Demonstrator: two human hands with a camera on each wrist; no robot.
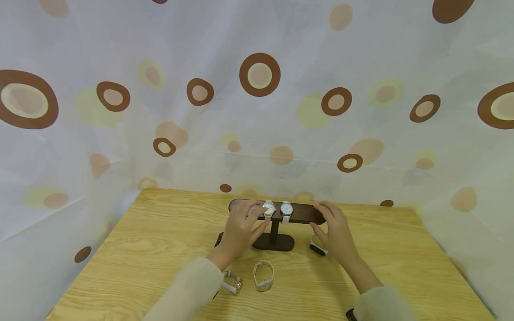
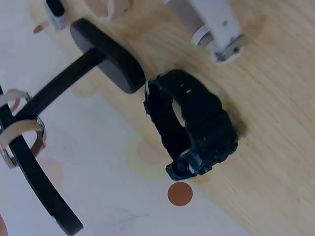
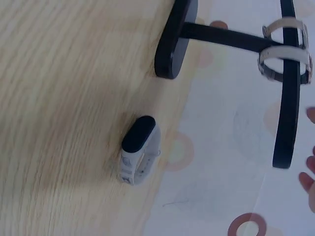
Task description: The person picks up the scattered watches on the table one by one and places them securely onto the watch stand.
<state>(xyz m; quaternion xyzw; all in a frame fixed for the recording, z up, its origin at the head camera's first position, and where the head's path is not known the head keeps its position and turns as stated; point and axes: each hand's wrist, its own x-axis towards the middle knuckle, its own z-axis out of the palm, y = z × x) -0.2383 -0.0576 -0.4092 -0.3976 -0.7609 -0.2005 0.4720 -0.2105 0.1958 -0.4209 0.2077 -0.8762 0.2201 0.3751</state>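
Observation:
A dark T-shaped watch stand carries two watches with pale straps, a left watch and a right watch, side by side around its bar. My left hand is raised in front of the bar's left half, thumb and fingers spread apart. Its fingertips overlap the edge of the left watch in the head view. At the bar's right end hovers my right hand, fingers and thumb parted, nothing between them. In the right wrist view its fingertips show just beyond the bar's end.
On the wooden table lie a black chunky watch, a white fitness band, a cream watch and a pale-strapped watch. A black item sits by the right sleeve. A dotted curtain hangs behind.

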